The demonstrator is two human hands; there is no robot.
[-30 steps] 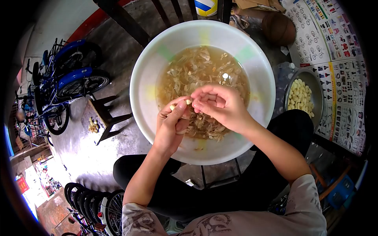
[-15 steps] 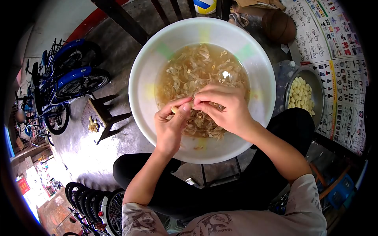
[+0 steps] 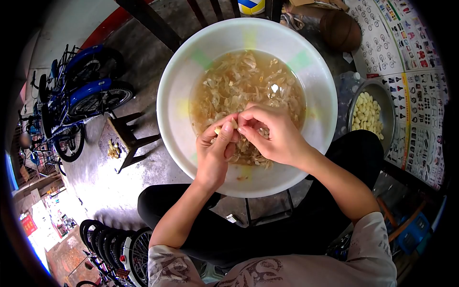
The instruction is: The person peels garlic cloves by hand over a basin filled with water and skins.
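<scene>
Over a big white basin my two hands meet, fingertips almost together. My left hand is closed around a pale garlic clove, held between thumb and fingers. Another bit of clove shows at the left thumb tip, where my right hand pinches it with thumb and forefinger. Its far side is hidden by the fingers. Below them, papery garlic skins float in cloudy brownish water. Peeled garlic cloves lie heaped in a metal bowl to the right.
At left, a small wooden stool bears a few cloves. Blue-fendered bicycles stand beyond it. Dark chair slats rise behind the basin. A printed sheet covers the surface at right, and a clear plastic bottle lies near the bowl.
Both hands have shifted slightly to the right, still together at the fingertips. The left fingers have curled further in, and the clove shows less beyond them.
</scene>
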